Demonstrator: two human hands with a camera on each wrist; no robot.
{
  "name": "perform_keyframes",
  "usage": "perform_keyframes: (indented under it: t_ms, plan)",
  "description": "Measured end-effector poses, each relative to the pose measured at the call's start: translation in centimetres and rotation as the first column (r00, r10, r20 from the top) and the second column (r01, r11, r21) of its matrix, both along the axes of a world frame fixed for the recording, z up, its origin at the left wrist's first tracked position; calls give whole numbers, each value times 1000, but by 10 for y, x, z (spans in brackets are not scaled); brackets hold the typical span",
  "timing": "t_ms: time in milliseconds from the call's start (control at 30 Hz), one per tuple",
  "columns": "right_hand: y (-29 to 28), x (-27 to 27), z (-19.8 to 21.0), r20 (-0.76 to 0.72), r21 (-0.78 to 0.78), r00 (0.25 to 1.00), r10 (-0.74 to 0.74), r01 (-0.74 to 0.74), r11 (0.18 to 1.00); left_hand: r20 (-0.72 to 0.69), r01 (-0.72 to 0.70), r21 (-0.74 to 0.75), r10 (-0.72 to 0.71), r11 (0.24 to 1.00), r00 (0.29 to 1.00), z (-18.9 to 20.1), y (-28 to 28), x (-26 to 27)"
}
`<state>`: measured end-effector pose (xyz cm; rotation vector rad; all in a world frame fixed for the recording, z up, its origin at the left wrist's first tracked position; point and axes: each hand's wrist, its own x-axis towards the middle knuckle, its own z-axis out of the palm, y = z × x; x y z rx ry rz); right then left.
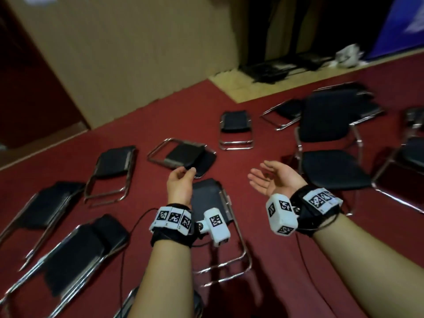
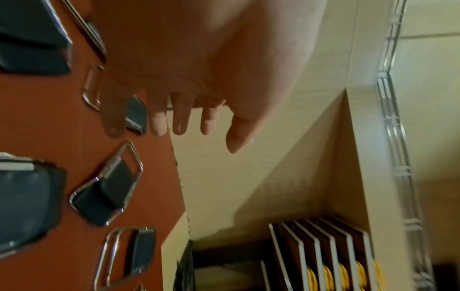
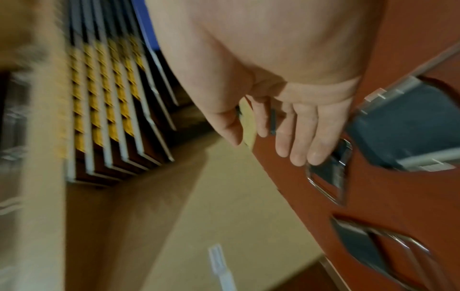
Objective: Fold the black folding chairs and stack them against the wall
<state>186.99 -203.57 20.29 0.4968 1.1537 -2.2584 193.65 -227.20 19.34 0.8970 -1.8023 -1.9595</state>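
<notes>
Both hands raised, empty, above folded chairs scattered on the red carpet (image 1: 160,115).
Left hand (image 1: 179,185) loosely curled, right hand (image 1: 273,180) palm-up with fingers relaxed; neither grasps anything. An unfolded chair (image 1: 330,154) stands just right of the right hand; bare carpet lies between the chairs and the beige wall (image 1: 142,42).

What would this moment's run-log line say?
left hand: empty, fingers loosely curled | right hand: open, palm up | folded chairs: flat on red carpet | one chair: unfolded
</notes>
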Motion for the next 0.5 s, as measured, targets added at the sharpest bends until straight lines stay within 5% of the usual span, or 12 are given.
perform_keyframes:
  t_ms: [267, 500]
  plan:
    - [234, -10, 27, -43, -6, 967, -250, 250, 968, -2, 350, -59, -350, 935, 937, 24, 228, -83]
    - [411, -13, 32, -56, -10, 904, -425, 425, 905, -13, 500, -61, -502, 864, 865, 26, 409, -128]
